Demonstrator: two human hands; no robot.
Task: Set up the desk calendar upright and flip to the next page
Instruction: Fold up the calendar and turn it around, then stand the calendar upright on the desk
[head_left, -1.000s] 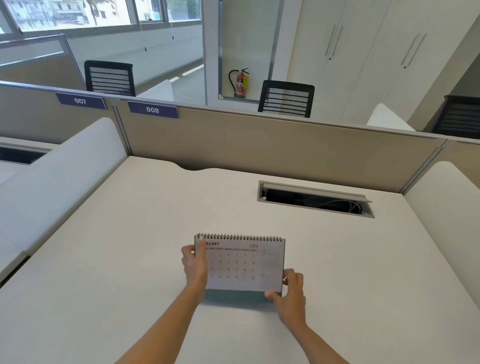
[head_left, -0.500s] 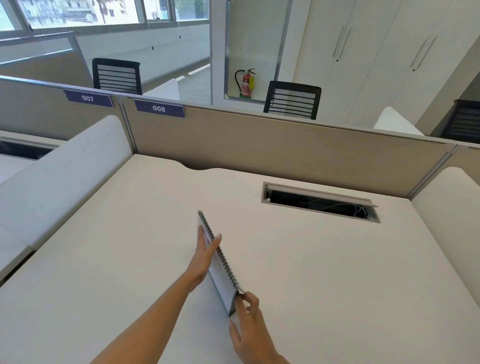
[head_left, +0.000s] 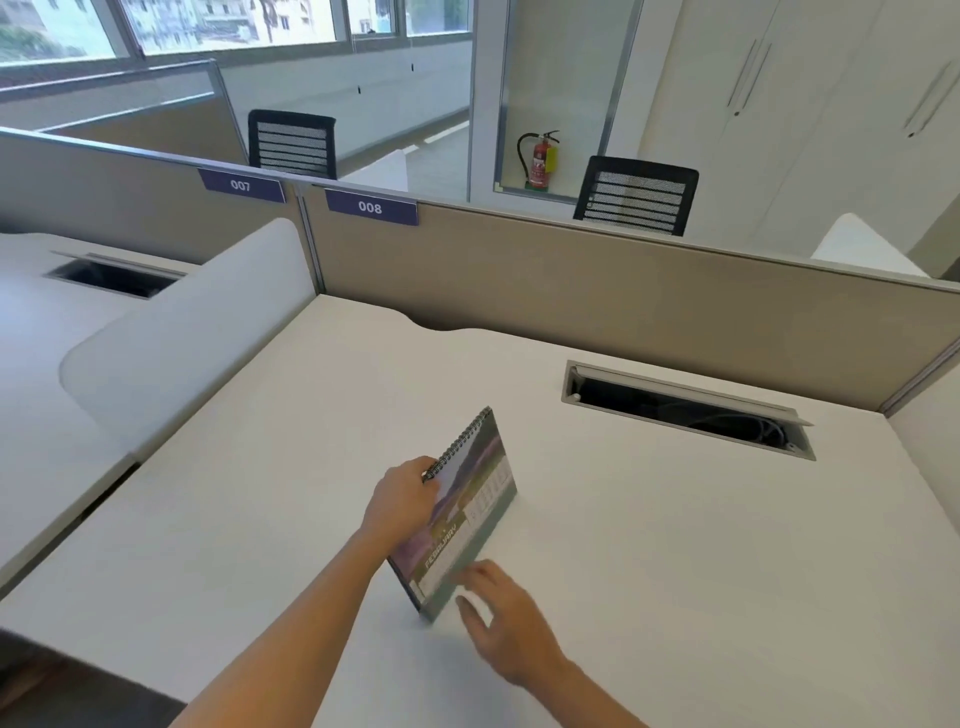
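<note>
Bright, even daylight from the windows (head_left: 234, 26) at top left, slightly blown out. Soft faint shadows on the white worktop (head_left: 675, 545). Right hand (head_left: 511, 623) motion-blurred, whole frame a bit soft. Wide-angle bending of the partition (head_left: 571, 280) toward edges.

Head-worn view, down onto desk (head_left: 675, 545)
</note>
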